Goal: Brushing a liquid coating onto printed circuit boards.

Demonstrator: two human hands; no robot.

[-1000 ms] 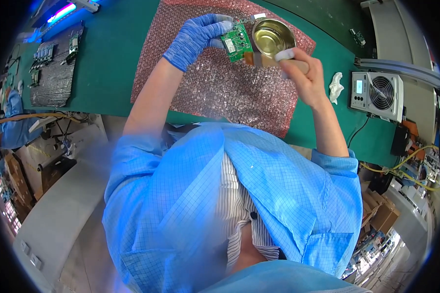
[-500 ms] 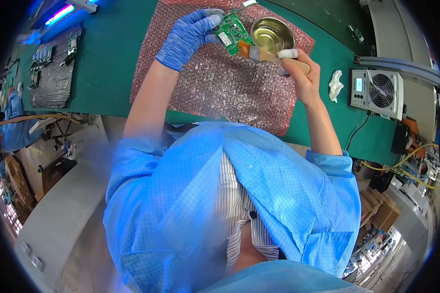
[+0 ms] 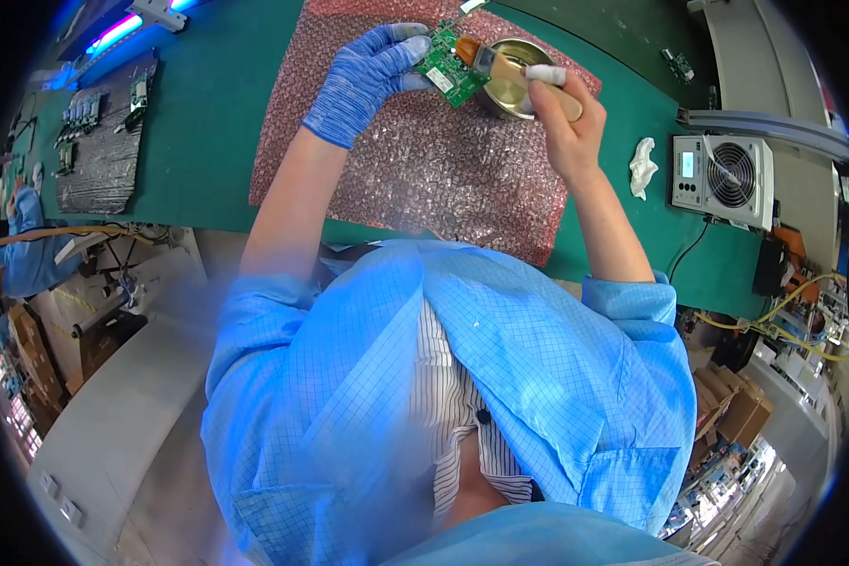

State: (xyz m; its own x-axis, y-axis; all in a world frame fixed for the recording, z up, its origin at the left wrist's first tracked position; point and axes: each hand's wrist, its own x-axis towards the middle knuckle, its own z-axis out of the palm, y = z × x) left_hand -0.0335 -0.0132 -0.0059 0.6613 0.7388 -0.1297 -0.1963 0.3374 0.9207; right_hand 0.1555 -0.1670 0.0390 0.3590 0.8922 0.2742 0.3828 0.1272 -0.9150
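Observation:
My left hand (image 3: 366, 80), in a blue knit glove, grips a green circuit board (image 3: 458, 83) by its left edge, tilted above the bubble wrap. A wood-handled brush (image 3: 507, 69) is in my right hand (image 3: 575, 123), which is bare but for white covers on some fingertips. The brush's orange-brown bristles lie over the upper right part of the board; whether they press on it I cannot tell. Just right of the board, partly behind the brush, stands a round metal bowl (image 3: 541, 58) with yellowish liquid in it.
Pinkish bubble wrap (image 3: 415, 189) covers the middle of the green table (image 3: 208, 113). To the right are a crumpled white tissue (image 3: 643, 168) and a white fan unit (image 3: 724, 179). Several boards rest on a dark sheet (image 3: 104, 174) at left. A co-worker's blue sleeve (image 3: 33, 245) shows far left.
My right hand has shifted left and slightly up, carrying the bristles from the board's lower right edge to its upper part. The board has turned a little in my left hand.

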